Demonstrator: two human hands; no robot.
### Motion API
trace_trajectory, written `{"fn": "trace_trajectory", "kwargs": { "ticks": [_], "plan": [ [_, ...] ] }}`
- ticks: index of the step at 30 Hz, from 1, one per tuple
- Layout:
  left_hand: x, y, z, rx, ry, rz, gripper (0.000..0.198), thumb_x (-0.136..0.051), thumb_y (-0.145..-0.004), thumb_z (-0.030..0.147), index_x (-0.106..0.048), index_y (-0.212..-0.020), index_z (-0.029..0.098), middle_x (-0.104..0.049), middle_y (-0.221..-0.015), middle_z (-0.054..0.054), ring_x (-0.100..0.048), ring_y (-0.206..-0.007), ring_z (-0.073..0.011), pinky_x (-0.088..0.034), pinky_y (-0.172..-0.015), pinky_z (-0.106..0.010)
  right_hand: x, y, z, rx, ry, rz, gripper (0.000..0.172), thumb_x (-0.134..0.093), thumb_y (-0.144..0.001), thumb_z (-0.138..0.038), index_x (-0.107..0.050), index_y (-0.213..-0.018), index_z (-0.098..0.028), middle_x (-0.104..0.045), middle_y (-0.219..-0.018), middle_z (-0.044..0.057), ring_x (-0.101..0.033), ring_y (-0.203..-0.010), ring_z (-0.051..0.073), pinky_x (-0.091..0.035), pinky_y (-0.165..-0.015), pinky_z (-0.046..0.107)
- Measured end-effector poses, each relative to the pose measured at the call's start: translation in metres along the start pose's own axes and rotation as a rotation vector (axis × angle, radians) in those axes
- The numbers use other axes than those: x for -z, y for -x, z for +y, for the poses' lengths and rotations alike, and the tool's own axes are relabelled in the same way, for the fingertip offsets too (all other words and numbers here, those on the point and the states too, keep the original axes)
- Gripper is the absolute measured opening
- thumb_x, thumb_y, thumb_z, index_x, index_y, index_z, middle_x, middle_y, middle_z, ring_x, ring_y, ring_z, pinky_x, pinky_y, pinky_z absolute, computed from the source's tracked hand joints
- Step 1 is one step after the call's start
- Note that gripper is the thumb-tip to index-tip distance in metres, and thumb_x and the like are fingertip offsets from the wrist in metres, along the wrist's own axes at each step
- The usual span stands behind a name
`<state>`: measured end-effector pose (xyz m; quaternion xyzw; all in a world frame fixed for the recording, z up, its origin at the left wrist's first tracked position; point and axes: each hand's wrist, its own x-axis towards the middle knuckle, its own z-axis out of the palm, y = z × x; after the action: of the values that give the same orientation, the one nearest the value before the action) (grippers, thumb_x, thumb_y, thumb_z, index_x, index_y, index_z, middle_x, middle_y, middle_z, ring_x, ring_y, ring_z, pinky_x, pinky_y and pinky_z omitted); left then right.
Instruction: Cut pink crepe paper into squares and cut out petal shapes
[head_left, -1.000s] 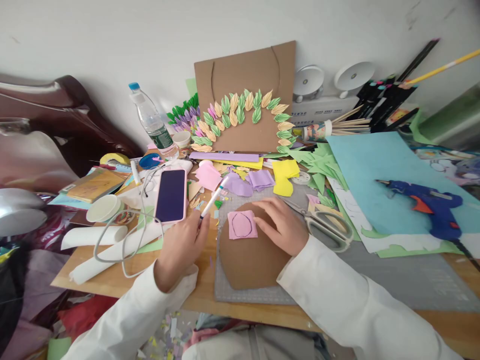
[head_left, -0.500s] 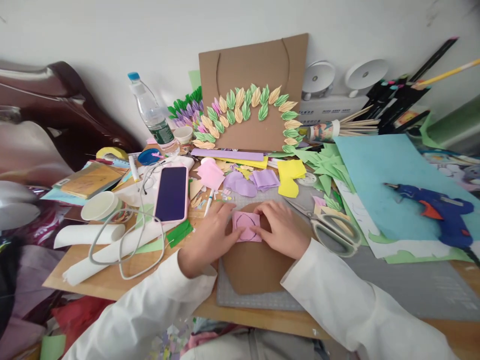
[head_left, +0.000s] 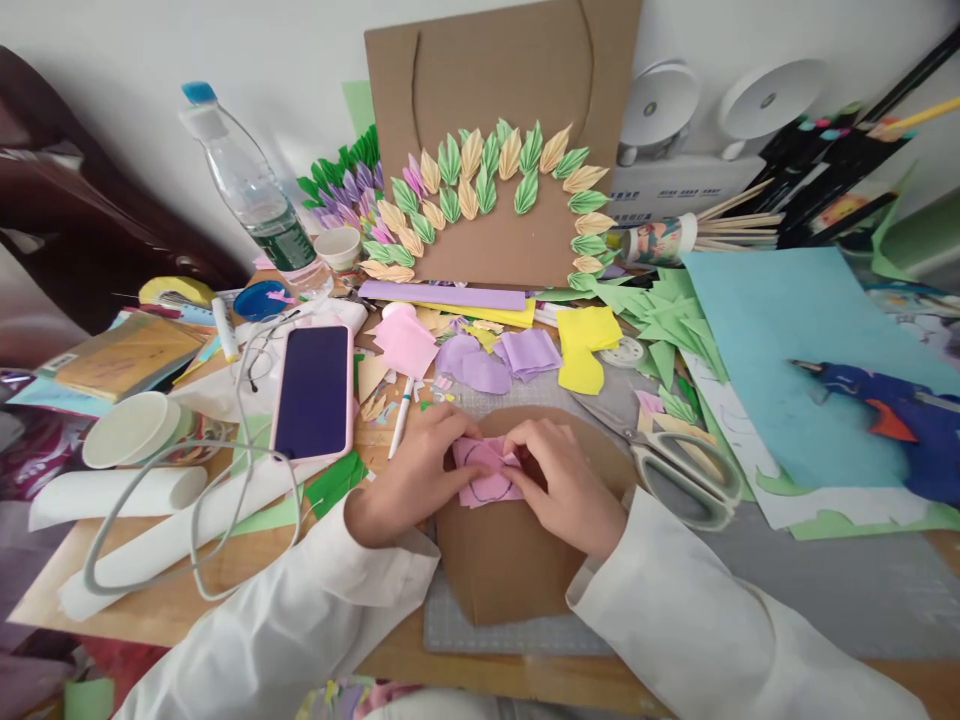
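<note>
Between my hands is a small pink paper square with a dark curved outline drawn on it. My left hand pinches its left side with thumb and fingers. On the other side, my right hand grips the upper right edge, where the paper looks slightly bent or lifted. Beneath both hands lies a piece of brown cardboard on a grey cutting mat. Scissors with pale handles rest just right of my right hand.
Left are a phone, a looped white cable and a water bottle. Behind stands a cardboard panel with folded paper leaves. Purple and yellow paper pieces lie ahead. A blue glue gun is at right.
The pink square was lying flat under my thumbs; now its upper right is pinched and bent by my right hand. The head view has moved closer and tilted down.
</note>
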<state>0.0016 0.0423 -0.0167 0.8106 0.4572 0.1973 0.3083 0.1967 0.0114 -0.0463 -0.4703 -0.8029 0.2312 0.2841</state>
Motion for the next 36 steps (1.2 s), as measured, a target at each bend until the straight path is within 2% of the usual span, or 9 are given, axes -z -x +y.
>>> {"fn": "trace_trajectory", "kwargs": {
  "ticks": [5,7,10,14,21,25,27,30,36],
  "plan": [
    [-0.007,0.007,0.000,0.035,0.058,-0.008,0.012,-0.058,-0.079,0.010,-0.052,-0.083,0.020,-0.057,-0.082,0.000,-0.054,-0.080,-0.0173,-0.043,-0.069,-0.028,-0.003,0.005,-0.003,0.086,-0.039,0.020,0.018,-0.044,-0.090,-0.005,-0.048,-0.088,-0.023,-0.059,-0.084,0.002,-0.054,-0.081,0.020,-0.040,-0.073,0.036],
    [-0.010,0.009,0.000,-0.015,0.052,0.001,0.012,-0.054,-0.083,0.009,-0.050,-0.083,0.021,-0.057,-0.081,0.000,-0.054,-0.078,-0.0163,-0.043,-0.068,-0.027,-0.004,0.006,-0.002,0.042,-0.072,0.106,0.014,-0.049,-0.090,-0.011,-0.047,-0.097,-0.023,-0.058,-0.092,0.005,-0.054,-0.089,0.022,-0.043,-0.078,0.037],
    [-0.013,0.012,-0.001,-0.155,-0.016,0.008,0.013,-0.048,-0.089,0.010,-0.049,-0.081,0.020,-0.058,-0.080,-0.001,-0.053,-0.076,-0.0165,-0.042,-0.069,-0.027,-0.004,0.006,-0.001,-0.078,-0.081,0.198,0.035,-0.063,-0.084,-0.021,-0.045,-0.115,-0.022,-0.055,-0.109,0.010,-0.051,-0.106,0.027,-0.043,-0.089,0.044],
    [-0.014,0.013,-0.001,-0.302,-0.090,-0.013,0.016,-0.041,-0.094,0.013,-0.052,-0.085,0.020,-0.060,-0.083,-0.004,-0.055,-0.080,-0.0180,-0.043,-0.075,-0.030,0.001,0.005,-0.001,-0.106,0.047,0.053,0.037,-0.063,-0.082,-0.020,-0.051,-0.117,-0.023,-0.058,-0.113,0.010,-0.050,-0.107,0.031,-0.040,-0.089,0.049],
    [-0.016,0.011,-0.001,-0.158,0.047,0.006,0.013,-0.057,-0.089,0.017,-0.052,-0.101,0.020,-0.060,-0.099,-0.005,-0.056,-0.092,-0.0188,-0.047,-0.080,-0.031,0.003,0.005,-0.004,-0.082,0.004,-0.067,0.004,-0.055,-0.091,-0.020,-0.057,-0.094,-0.021,-0.063,-0.088,0.006,-0.051,-0.086,0.024,-0.037,-0.073,0.040],
    [-0.013,0.009,0.002,-0.031,0.136,0.096,0.024,-0.068,-0.081,0.018,-0.057,-0.102,0.018,-0.060,-0.101,-0.007,-0.057,-0.094,-0.0201,-0.047,-0.079,-0.031,0.003,0.005,-0.004,-0.006,-0.121,0.012,0.010,-0.051,-0.091,-0.012,-0.054,-0.089,-0.021,-0.060,-0.089,0.005,-0.051,-0.085,0.021,-0.041,-0.073,0.037],
    [-0.011,0.009,0.004,-0.053,0.228,0.084,0.008,-0.065,-0.083,0.014,-0.061,-0.089,0.018,-0.062,-0.086,-0.004,-0.057,-0.081,-0.0171,-0.047,-0.071,-0.029,0.004,0.005,-0.005,-0.014,-0.245,0.095,0.012,-0.051,-0.089,-0.011,-0.052,-0.093,-0.023,-0.057,-0.093,0.005,-0.053,-0.089,0.021,-0.044,-0.076,0.037],
    [-0.008,0.012,0.008,-0.172,0.323,0.132,0.014,-0.059,-0.082,0.004,-0.062,-0.084,0.018,-0.063,-0.083,-0.003,-0.058,-0.081,-0.0157,-0.046,-0.073,-0.028,0.005,0.007,-0.009,-0.121,-0.459,0.187,0.026,-0.059,-0.085,-0.015,-0.050,-0.108,-0.025,-0.057,-0.104,0.006,-0.057,-0.097,0.022,-0.048,-0.082,0.037],
    [-0.013,0.016,0.009,-0.156,0.407,0.177,0.016,-0.060,-0.080,0.003,-0.059,-0.085,0.018,-0.061,-0.085,-0.003,-0.057,-0.081,-0.0150,-0.045,-0.073,-0.028,0.001,0.010,-0.019,-0.232,-0.594,0.105,0.019,-0.055,-0.087,-0.014,-0.054,-0.103,-0.025,-0.061,-0.099,0.005,-0.061,-0.094,0.020,-0.050,-0.081,0.033]
  ]
}}
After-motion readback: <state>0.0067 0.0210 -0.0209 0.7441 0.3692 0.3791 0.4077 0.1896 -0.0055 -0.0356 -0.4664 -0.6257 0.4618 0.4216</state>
